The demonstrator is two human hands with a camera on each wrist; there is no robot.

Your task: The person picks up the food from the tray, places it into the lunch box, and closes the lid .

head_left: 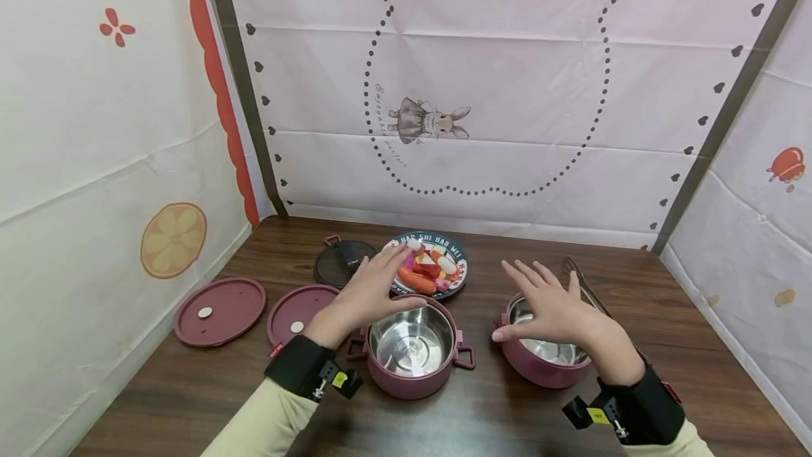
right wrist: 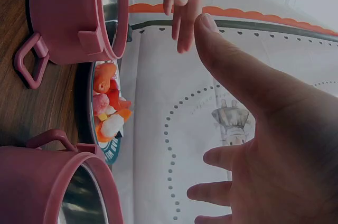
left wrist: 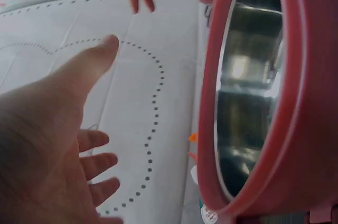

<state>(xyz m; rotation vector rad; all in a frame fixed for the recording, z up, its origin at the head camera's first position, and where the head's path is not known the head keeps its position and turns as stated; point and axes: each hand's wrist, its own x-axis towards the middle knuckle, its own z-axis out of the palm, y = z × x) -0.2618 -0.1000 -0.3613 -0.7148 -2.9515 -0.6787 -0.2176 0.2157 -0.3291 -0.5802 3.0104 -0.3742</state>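
On the brown table (head_left: 190, 393): two pink lids (head_left: 219, 310) far left; dark lid (head_left: 342, 261) and plate of toy food (head_left: 438, 266) behind. Centre pot (head_left: 412, 350), empty, under left hand (head_left: 371, 295), fingers spread. Right pot (head_left: 539, 352) under right hand (head_left: 558, 312), likewise spread, holding nothing.

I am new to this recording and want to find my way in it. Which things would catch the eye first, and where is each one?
Two open hands hover over two pink steel-lined pots at the near middle of the brown table: the left hand over the left pot, the right hand over the right pot. Behind them stands a plate of colourful food. Two pink lids lie flat at the left.
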